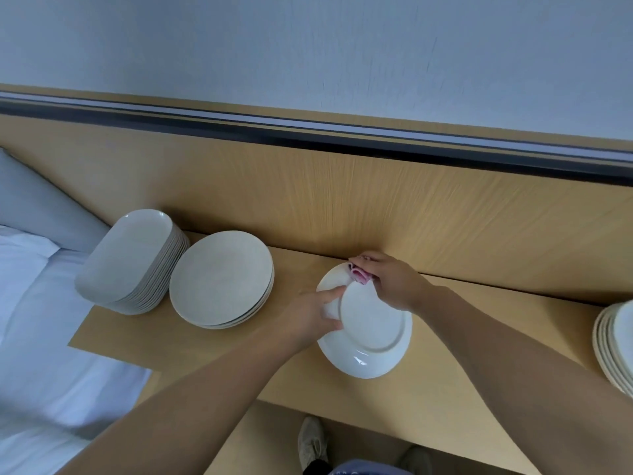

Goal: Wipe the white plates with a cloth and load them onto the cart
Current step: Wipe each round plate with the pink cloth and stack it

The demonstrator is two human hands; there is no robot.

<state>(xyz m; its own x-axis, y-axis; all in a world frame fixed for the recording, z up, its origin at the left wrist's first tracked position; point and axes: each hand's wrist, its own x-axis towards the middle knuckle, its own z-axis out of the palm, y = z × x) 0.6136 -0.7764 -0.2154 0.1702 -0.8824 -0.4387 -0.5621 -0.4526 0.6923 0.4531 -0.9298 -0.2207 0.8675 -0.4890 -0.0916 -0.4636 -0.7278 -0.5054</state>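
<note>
Wood desk (pixel 479 337), round stack (pixel 221 279) & oblong stack (pixel 130 258) at left; L grip (pixel 313 313) holds tilted plate (pixel 373 323), R grip (pixel 394 282) clutches cloth (pixel 359 274) at its rim.

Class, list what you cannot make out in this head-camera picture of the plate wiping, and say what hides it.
The cloth, head view: mostly hidden under the right hand; only a pink fold shows.
The held plate: underside faces the camera, top face hidden; the left hand covers part of its rim.
The right plate stack: cut off by the picture's right edge.
The cart: nowhere in view.
</note>
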